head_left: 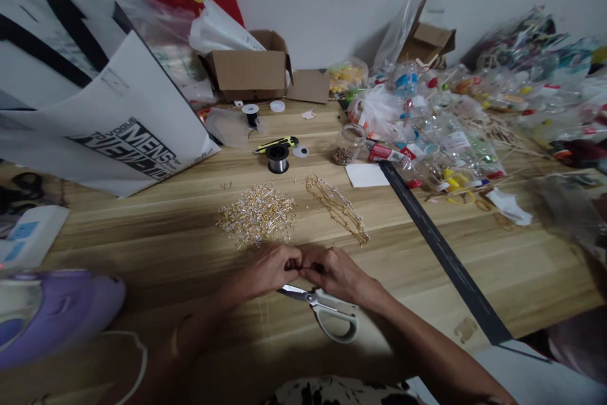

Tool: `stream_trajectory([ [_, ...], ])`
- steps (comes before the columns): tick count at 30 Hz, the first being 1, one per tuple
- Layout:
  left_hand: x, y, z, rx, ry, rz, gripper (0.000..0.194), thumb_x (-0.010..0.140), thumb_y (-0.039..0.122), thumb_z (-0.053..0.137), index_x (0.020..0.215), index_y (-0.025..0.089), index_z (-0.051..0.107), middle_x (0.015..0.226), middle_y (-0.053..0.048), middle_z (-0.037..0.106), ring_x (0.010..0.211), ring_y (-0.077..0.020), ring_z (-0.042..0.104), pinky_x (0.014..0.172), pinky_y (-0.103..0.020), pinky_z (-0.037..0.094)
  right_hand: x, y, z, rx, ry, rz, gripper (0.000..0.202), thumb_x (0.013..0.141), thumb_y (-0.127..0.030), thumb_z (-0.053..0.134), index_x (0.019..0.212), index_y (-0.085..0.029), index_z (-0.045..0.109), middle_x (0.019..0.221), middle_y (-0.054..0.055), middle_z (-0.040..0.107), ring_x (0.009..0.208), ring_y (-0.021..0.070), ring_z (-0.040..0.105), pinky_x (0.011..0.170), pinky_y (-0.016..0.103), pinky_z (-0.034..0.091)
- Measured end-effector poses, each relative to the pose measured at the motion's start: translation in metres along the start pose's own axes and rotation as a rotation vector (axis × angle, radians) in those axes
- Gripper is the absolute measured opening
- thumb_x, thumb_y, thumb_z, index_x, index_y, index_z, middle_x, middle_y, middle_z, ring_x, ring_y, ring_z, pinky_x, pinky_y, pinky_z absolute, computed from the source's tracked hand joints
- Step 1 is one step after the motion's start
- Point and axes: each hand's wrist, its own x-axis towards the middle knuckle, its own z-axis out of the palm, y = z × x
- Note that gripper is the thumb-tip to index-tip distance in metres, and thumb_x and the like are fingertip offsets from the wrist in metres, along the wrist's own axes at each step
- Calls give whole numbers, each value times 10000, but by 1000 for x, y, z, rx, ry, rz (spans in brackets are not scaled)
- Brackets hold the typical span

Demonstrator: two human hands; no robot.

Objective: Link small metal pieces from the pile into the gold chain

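My left hand (272,269) and my right hand (337,271) meet over the table, fingertips pinched close together. Whatever lies between their fingers is too small and hidden to make out. Faint thin strands hang below my left hand. Under my right hand lies a pair of scissors (311,297) with pale handles, its blade pointing left. Just beyond my left hand spreads a pile of small gold and clear beads (258,212). Several gold beaded chains (336,208) lie to the right of that pile.
Behind the beads are a wire spool (277,160), a yellow-black utility knife (277,145) and a black thread spool (251,116). A white paper bag (128,127) and purple appliance (71,313) stand left. Plastic bottles (441,133) heap at right, past a black strip (441,250).
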Motion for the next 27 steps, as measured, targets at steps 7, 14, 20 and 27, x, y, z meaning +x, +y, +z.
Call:
stream_trajectory([
  [7,-10,-4,-11,-44,3,-55,120,695,106,532,624,159,614,570,31,537,550,-99,464,544,-196,318,-5,-7,-9,-266,-139,-73,128,876,-274,547,906,-173,620,805,38,659,722,158,588,615,238,369],
  [14,-15,-4,-22,-150,122,-72,105,694,88,514,652,123,604,621,10,573,582,-97,497,559,-191,382,-11,-26,19,-487,-246,-222,235,827,-218,597,1049,-158,545,1003,95,635,949,231,562,741,313,432],
  [20,-17,-8,-26,-185,217,30,96,710,103,544,665,140,620,665,0,620,625,-103,546,605,-201,426,-6,-30,2,-282,-341,-218,150,848,-290,596,967,-200,608,928,53,645,845,182,590,697,273,419],
  [27,-19,-10,-24,-202,293,128,107,742,142,581,649,138,634,635,-5,599,623,-111,548,605,-214,417,20,2,0,518,-75,13,367,771,-267,673,1089,-179,512,805,-2,574,634,92,503,548,198,400],
])
